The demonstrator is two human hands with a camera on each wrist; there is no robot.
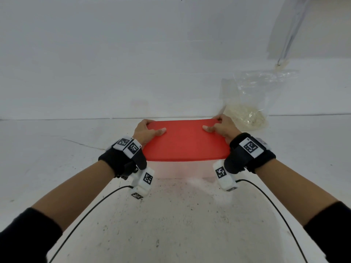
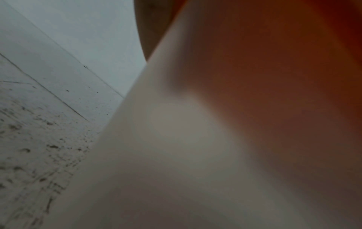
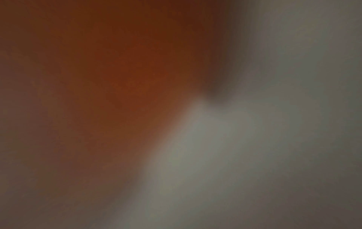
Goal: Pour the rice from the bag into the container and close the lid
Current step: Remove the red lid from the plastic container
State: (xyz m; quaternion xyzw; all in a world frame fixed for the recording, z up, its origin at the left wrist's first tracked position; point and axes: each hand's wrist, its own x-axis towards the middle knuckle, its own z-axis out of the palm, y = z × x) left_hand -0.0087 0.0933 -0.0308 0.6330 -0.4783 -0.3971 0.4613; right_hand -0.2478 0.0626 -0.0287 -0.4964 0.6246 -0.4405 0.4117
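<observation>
Centrally in the head view, the red lid (image 1: 187, 141) lies on top of the translucent container (image 1: 182, 168), which stands on the white counter (image 1: 171, 215). The left hand (image 1: 147, 132) grasps the lid's left end: its thumb lies flat on the top surface while its fingers curl over the far left corner. The right hand (image 1: 221, 128) grasps the lid's right end in the same manner, thumb on top and fingers wrapped over the far right corner. Whether the lid is fully seated on the rim cannot be determined.

The clear plastic bag (image 1: 252, 99) rests on the counter at the right of the frame, just behind the right hand, with rice (image 1: 247, 115) collected in its lower part.

The left wrist view shows the container wall (image 2: 176, 155) close up and blurred, with red above and the speckled counter (image 2: 39, 139) at the left. The right wrist view shows only a blurred red and grey field.
</observation>
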